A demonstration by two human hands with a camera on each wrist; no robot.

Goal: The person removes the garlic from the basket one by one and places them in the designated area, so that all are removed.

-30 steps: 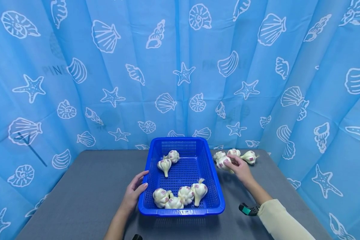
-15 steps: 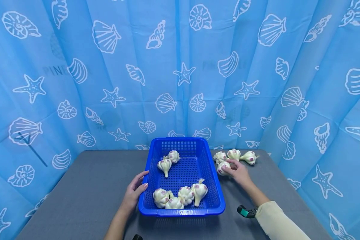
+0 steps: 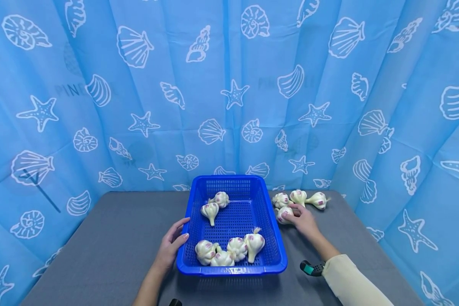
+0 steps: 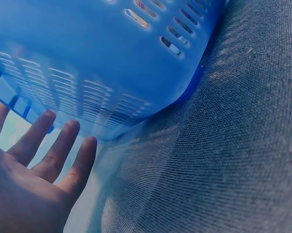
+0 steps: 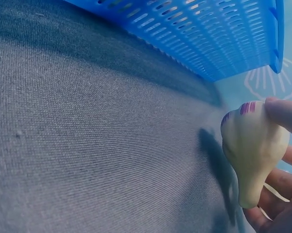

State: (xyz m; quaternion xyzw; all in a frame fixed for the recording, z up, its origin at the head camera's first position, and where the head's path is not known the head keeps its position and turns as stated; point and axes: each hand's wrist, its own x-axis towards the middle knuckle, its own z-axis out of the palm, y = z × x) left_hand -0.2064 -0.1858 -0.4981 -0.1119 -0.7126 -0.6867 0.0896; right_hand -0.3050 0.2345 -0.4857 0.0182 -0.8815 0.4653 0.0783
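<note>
White, purple-streaked garlic bulb [image 5: 254, 148]: pinched round its broad body by right hand [image 3: 305, 222], apparently for secure hold, just outside blue perforated plastic basket [image 3: 252, 269]. At basket's left side: left hand [image 3: 170, 246], fingers [image 4: 58, 148] loosely extended, grasping nothing, presumably steadying.

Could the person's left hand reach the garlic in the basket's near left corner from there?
Probably: the left hand is just outside. The basket's left rim stands between, but nothing covers that garlic.

Garlic bulb [image 5: 252, 145] in the right grip [image 5: 283, 185] — blue basket [image 5: 209, 36] nearby.
</note>
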